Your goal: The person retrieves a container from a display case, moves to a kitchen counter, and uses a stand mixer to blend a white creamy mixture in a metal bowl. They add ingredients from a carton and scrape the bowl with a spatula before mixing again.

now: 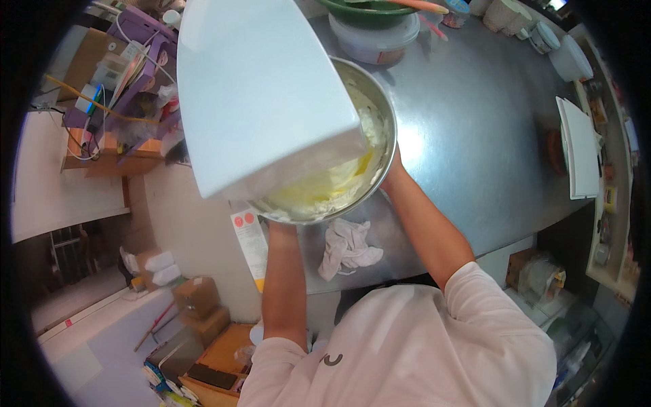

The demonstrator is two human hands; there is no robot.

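Note:
A stainless steel mixing bowl stands before me, partly covered by the white head of what looks like a stand mixer. Inside lies a pale yellow mixture with glossy yellow streaks and white, floury or creamy patches up the wall. My right hand is against the bowl's right side, its fingers mostly hidden behind the metal. The left forearm reaches to the bowl's near left rim; my left hand is concealed beneath or behind the bowl. A crumpled pale cloth lies on the metal table between my forearms.
Beyond the bowl, a green bowl rests on a lidded clear plastic tub. The metal table extends right to a white board-like panel. Left are a purple shelf unit with cables and, lower down, cardboard boxes.

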